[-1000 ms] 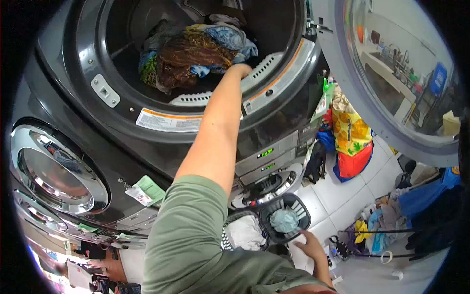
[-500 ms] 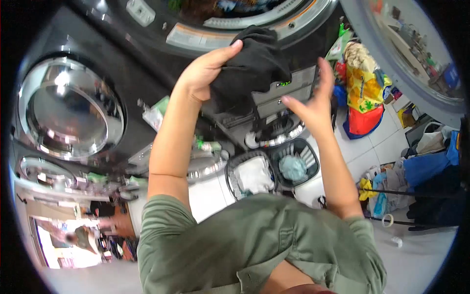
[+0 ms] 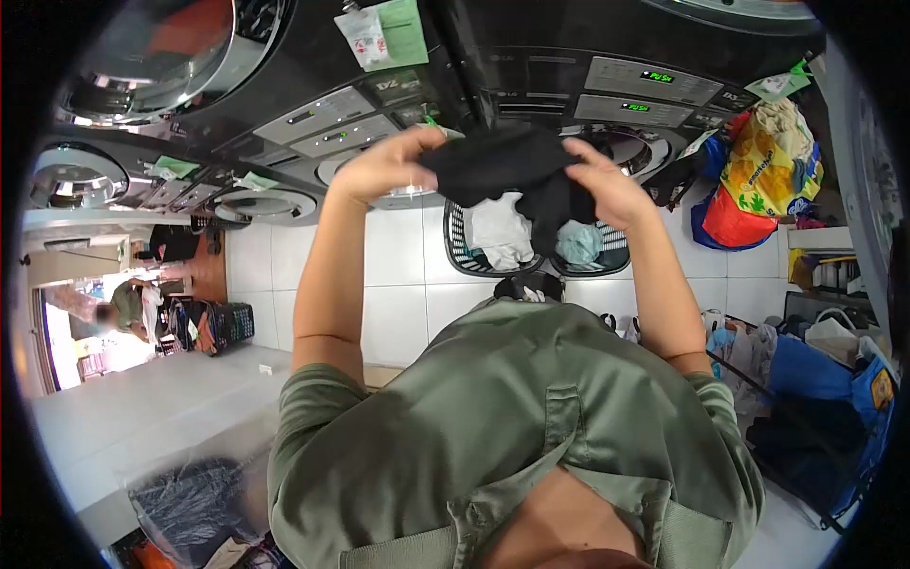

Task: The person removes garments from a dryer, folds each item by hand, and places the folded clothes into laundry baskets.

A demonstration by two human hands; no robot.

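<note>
A black cloth [image 3: 502, 166] is stretched between my two hands, with part of it hanging down in the middle. My left hand [image 3: 391, 169] grips its left end between thumb and fingers. At the right end, my right hand [image 3: 611, 185] holds it the same way. Below the cloth on the floor stand two dark baskets: one holds white cloth [image 3: 500, 232], the other light blue-green cloth [image 3: 578, 244]. The hanging part of the black cloth hides some of the baskets.
Dark machines with lit panels [image 3: 654, 85] line the wall ahead. A yellow and red bag [image 3: 763, 175] stands at the right, near heaped fabrics and bags [image 3: 815, 365]. Far left, another person [image 3: 128, 303] stands near a dark crate [image 3: 232, 324].
My left hand came out of the drum with the black cloth, and my right hand has since taken hold of it. The view has turned down, away from the open drum.
</note>
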